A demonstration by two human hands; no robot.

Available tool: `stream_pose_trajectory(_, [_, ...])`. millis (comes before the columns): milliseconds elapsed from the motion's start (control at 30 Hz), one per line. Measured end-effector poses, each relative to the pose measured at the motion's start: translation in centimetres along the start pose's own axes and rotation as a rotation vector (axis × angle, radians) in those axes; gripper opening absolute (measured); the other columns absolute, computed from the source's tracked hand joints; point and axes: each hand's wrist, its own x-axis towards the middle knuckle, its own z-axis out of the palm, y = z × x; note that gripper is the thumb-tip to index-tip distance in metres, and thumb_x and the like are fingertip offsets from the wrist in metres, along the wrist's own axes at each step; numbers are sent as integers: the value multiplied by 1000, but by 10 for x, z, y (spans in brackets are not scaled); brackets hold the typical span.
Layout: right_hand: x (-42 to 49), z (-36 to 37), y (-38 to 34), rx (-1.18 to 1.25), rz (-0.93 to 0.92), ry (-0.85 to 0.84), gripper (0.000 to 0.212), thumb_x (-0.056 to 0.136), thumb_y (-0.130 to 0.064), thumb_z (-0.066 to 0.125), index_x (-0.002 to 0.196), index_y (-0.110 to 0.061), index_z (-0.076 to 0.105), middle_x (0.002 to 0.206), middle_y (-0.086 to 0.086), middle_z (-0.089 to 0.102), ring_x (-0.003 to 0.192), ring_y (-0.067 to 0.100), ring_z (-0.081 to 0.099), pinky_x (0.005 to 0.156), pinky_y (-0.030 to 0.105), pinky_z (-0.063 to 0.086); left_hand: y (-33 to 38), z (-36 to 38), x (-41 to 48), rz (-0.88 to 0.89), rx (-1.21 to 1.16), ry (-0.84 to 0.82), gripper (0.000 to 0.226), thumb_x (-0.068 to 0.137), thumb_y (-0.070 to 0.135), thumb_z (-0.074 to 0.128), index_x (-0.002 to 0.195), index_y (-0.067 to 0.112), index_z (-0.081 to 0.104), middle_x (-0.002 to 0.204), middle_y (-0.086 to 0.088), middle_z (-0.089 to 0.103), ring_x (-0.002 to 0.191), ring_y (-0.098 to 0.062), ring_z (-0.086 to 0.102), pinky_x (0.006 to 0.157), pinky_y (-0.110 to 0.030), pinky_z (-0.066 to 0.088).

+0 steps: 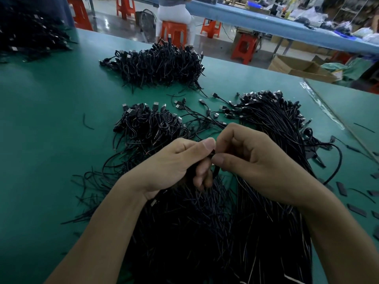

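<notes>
Over the table [51,119], just above the loose heap [272,128], left hand [176,160] and right hand [252,158] meet, each pinching one cable [215,170] between thumb and curled fingers. Looped cables in the far pile [158,64] and left pile [147,128] look done; the heap of straight ones suggests much remains.

Factory floor, a cable-assembly workshop by every sign. On the wide green work table [41,119], black USB cables [155,64] by the hundred: one heap far in the middle, another heap [30,31] at the far left, a long straight bundle [276,124] at the right. Short cut black sleeve pieces [341,188] scattered along the near right edge. Beyond the table, polished floor [114,19], orange plastic stools [244,48], a seated person [174,13] on one, a long blue bench [256,23] loaded with goods, open cardboard boxes [297,67] at the far right.
</notes>
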Motion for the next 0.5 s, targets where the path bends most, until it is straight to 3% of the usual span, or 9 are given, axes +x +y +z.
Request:
stream_pose_trajectory(33, [0, 0, -1, -42, 1, 12, 11, 94, -23, 64, 88, -26, 56, 77, -1, 64, 69, 19, 58, 63, 38, 49, 0, 1, 1, 0, 54, 42, 54, 94, 53, 46, 52, 22, 56, 58, -8, 56, 61, -13, 61, 65, -19, 48])
stream_pose_trajectory(100, [1, 3, -2, -158, -22, 44, 15, 95, -19, 64, 87, -26, 53, 75, -11, 65, 64, 8, 57, 59, 23, 46, -2, 2, 5, -17, 198, 132, 57, 101, 49, 45, 54, 19, 59, 64, -8, 58, 66, -18, 56, 73, -27, 44])
stream_pose_trajectory(167, [4, 10, -2, -238, -36, 71, 16, 96, -16, 64, 87, -24, 53, 74, -14, 65, 64, 5, 58, 56, 16, 44, -4, 3, 10, -41, 270, 226, 50, 106, 32, 44, 66, 9, 63, 68, -8, 59, 70, -24, 53, 73, -39, 46])
stream_pose_trajectory(267, [7, 22, -1, -272, -64, 155, 14, 95, -12, 64, 89, -20, 53, 72, -11, 59, 67, 6, 56, 57, 13, 41, -5, 8, 12, -62, 145, 301, 33, 104, 21, 36, 87, 0, 55, 78, -12, 63, 73, -28, 63, 67, -40, 59])
stream_pose_trajectory(333, [10, 25, 0, -294, -104, 206, 15, 94, -13, 64, 89, -20, 52, 74, -13, 58, 70, 7, 56, 60, 15, 42, -5, 12, 11, -91, -62, 261, 38, 105, 36, 36, 99, 6, 59, 79, -10, 69, 67, -30, 69, 56, -42, 59])
stream_pose_trajectory(400, [11, 26, 0, -274, -126, 232, 14, 94, -13, 63, 90, -20, 51, 70, -12, 60, 67, 7, 60, 58, 13, 42, -6, 12, 10, -139, -177, 193, 56, 99, 58, 35, 108, 9, 62, 73, -13, 71, 56, -29, 68, 43, -32, 52])
stream_pose_trajectory(500, [11, 27, 4, -248, -128, 235, 13, 94, -12, 64, 90, -18, 53, 73, -16, 64, 62, 5, 63, 59, 11, 43, -10, 10, 12, -174, -85, 202, 67, 99, 65, 31, 98, 5, 60, 58, -10, 62, 38, -18, 52, 35, -17, 33])
